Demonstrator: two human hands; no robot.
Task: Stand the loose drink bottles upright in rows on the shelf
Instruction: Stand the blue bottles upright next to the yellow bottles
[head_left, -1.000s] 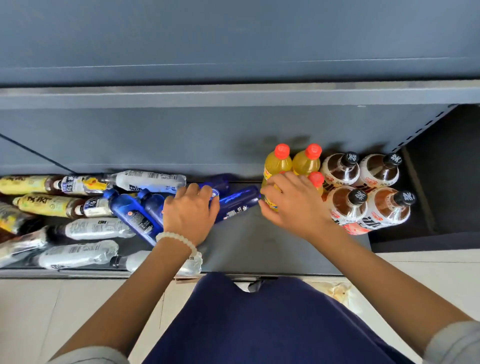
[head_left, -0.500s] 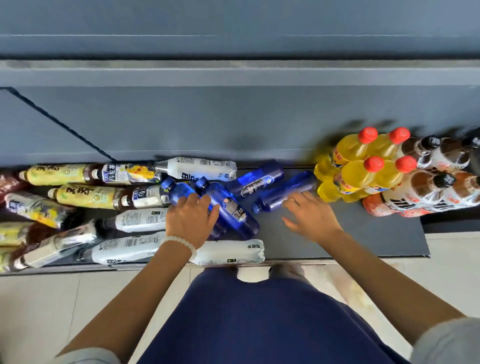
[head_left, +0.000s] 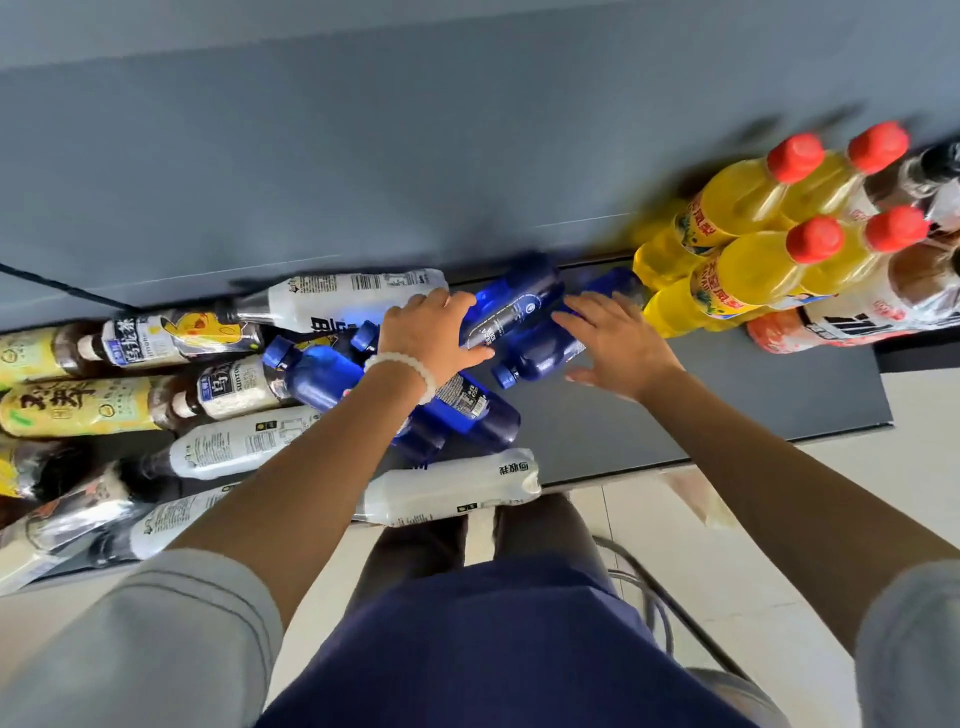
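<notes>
Grey shelf (head_left: 727, 415) mid-frame — left hand (head_left: 426, 340) grips one blue bottle (head_left: 511, 306), right hand (head_left: 618, 343) spreads over another (head_left: 540, 353) — jostled, neighbours could roll off.

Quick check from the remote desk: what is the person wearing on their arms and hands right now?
Both forearms are bare, with light grey sleeves pushed up toward the elbows: the left sleeve and the right sleeve. The left hand has a bracelet of pale white beads round the wrist. The right hand has no glove, ring or wristband visible.
</notes>
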